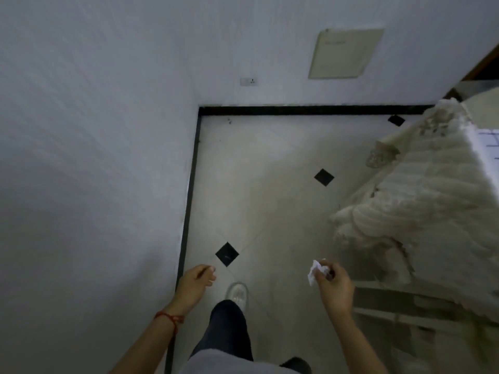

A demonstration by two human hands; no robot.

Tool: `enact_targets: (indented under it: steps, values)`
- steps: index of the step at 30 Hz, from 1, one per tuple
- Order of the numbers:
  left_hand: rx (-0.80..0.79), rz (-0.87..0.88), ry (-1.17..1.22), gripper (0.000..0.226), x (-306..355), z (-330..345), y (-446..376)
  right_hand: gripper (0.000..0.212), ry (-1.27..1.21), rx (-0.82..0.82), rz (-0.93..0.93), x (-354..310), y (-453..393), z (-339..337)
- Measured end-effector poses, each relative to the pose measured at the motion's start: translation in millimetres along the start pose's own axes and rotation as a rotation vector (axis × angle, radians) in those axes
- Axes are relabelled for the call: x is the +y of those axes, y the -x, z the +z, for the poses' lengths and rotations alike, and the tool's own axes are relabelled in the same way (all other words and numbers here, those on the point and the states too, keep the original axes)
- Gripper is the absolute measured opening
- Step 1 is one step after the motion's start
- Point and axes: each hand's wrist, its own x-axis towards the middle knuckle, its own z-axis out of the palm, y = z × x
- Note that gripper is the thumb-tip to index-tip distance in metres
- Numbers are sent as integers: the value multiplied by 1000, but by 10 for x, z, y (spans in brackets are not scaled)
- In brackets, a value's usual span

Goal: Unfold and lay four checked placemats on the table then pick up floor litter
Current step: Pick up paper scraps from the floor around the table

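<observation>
My right hand [336,286] is held over the pale tiled floor, fingers pinched on a crumpled piece of white paper litter [315,271]. My left hand [195,283] hangs near the wall at the lower middle, fingers loosely curled with nothing visible in it; a red thread circles its wrist. A corner of a checked placemat [490,140] shows on the table at the far right edge. My leg and light shoe [237,292] are between the two hands.
A white wall with black skirting [189,201] runs along the left and far side. A table draped in a cream lace cloth [421,201] fills the right. Black diamond tiles [226,253] dot the floor. A socket [248,81] and panel are on the far wall.
</observation>
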Motion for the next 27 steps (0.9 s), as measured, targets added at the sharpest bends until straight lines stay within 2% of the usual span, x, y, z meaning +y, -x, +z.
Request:
enact_targets:
  steps: [6, 13, 18, 22, 27]
  values:
    - [-117, 83, -90, 23, 1171, -229, -954, 21, 55, -55, 50, -699, -739, 246]
    - [-167, 131, -136, 23, 2355, -17, -2026, 23, 69, -20, 103, -1082, -1773, 248]
    - [-124, 106, -121, 24, 3036, 180, -2677, 16, 68, -24, 121, -1426, -2771, 250]
    - [-114, 79, -114, 23, 3531, 293, -3099, 10, 29, -21, 77, -2018, -3587, 219]
    - [-111, 69, -119, 18, 4129, 390, -3729, 19, 1, 66, 35, -2658, -4447, 177]
